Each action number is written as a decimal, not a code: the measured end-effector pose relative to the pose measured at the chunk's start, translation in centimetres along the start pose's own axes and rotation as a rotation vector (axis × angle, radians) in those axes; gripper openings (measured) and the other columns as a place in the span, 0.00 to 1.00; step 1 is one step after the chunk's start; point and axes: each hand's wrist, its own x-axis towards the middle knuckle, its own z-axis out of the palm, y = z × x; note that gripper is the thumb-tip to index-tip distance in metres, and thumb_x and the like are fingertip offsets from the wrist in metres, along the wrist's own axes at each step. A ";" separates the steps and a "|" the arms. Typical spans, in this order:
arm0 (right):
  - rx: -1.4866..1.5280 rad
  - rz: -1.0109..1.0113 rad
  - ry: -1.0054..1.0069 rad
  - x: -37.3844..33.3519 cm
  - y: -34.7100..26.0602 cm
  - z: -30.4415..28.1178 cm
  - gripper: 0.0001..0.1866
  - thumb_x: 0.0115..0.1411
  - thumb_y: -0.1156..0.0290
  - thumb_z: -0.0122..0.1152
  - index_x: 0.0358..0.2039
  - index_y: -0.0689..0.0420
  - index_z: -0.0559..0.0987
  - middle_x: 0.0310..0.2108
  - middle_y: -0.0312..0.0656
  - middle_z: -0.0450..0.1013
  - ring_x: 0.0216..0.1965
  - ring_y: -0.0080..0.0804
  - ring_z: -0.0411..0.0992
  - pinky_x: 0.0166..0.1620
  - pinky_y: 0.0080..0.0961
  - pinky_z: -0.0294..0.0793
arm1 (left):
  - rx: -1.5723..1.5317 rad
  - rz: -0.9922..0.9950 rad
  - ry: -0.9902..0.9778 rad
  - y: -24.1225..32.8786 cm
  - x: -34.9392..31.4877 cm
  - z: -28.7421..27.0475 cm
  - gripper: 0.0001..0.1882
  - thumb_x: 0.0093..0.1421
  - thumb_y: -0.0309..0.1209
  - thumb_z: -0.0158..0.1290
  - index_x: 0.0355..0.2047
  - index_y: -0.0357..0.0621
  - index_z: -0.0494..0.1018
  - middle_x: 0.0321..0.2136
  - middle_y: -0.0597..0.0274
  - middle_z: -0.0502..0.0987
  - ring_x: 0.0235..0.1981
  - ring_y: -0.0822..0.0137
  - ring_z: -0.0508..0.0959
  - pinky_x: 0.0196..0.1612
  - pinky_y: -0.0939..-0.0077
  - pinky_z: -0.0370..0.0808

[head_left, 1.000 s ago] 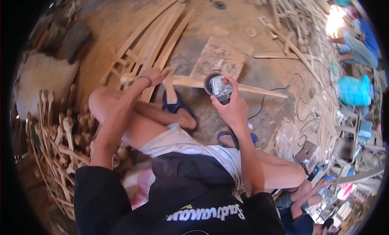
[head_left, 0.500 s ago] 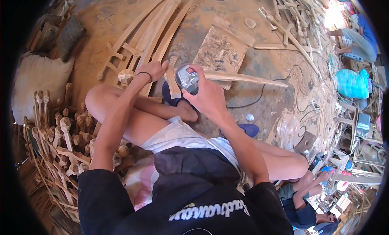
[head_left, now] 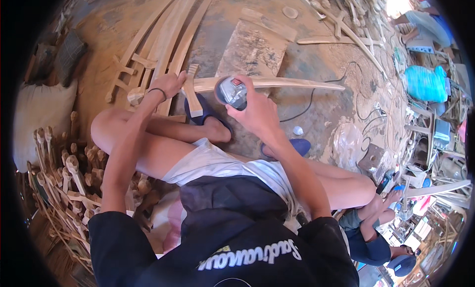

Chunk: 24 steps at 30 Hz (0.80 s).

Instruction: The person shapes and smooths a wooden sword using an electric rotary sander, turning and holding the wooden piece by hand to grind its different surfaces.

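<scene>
A wooden sword (head_left: 297, 83) lies crosswise in front of me, its curved blade pointing right. My left hand (head_left: 169, 84) is closed round its handle, between the faceted pommel (head_left: 134, 96) and the crossguard (head_left: 193, 94). In my right hand (head_left: 257, 109) is a round-headed power sander (head_left: 232, 92) with a grey body and a red switch. It sits at the near edge of the blade, a short way right of the crossguard; whether it touches the wood I cannot tell. My palm hides part of the tool's body.
Several wooden swords (head_left: 173, 35) lie at the far left, more pieces (head_left: 341, 27) at the far right. A flat board (head_left: 252, 49) lies beyond the blade. Carved handles (head_left: 71, 168) crowd my left side. A dark cord (head_left: 309, 106) crosses the floor. Another person (head_left: 368, 245) sits lower right.
The sander has moved right along the blade, away from the crossguard, baring wood beside it. My left hand keeps its hold on the handle. The whole view has shifted a little.
</scene>
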 end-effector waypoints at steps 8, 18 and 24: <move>0.087 0.158 0.084 -1.2 8.9 -3.0 0.42 0.59 0.52 0.79 0.71 0.36 0.68 0.39 0.62 0.86 0.46 0.69 0.85 0.49 0.57 0.83 | 0.022 -0.005 -0.029 0.5 0.4 -0.2 0.50 0.79 0.65 0.29 0.50 0.26 0.83 0.52 0.22 0.83 0.60 0.28 0.82 0.67 0.41 0.74; 0.061 0.278 0.284 -1.4 22.1 -7.1 0.44 0.58 0.50 0.80 0.72 0.37 0.69 0.47 0.60 0.86 0.51 0.67 0.84 0.54 0.54 0.83 | 0.284 0.263 0.081 -5.8 5.4 3.5 0.31 0.83 0.54 0.35 0.62 0.41 0.73 0.41 0.28 0.84 0.51 0.27 0.83 0.56 0.35 0.77; 0.079 0.381 0.509 -2.1 27.2 -10.2 0.43 0.60 0.57 0.81 0.72 0.42 0.69 0.56 0.60 0.83 0.57 0.61 0.83 0.58 0.48 0.81 | 0.464 0.476 0.097 -7.0 7.7 3.7 0.34 0.73 0.34 0.55 0.77 0.50 0.58 0.44 0.30 0.83 0.46 0.29 0.83 0.49 0.36 0.80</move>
